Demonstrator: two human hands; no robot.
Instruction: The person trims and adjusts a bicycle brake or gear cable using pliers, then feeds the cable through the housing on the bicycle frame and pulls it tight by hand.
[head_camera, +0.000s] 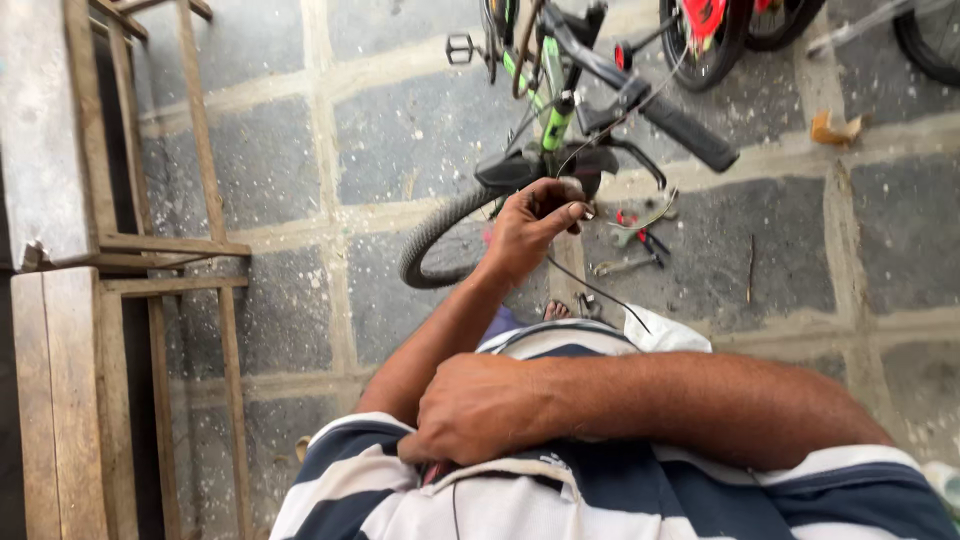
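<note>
Pinching a thin black brake cable in left hand fingers beside the bicycle handlebar; right hand curled shut against striped shirt, above paved floor.

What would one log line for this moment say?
left hand: pinching thin cable | right hand: pressed against striped shirt | bicycle: ahead | tools: on floor
</note>
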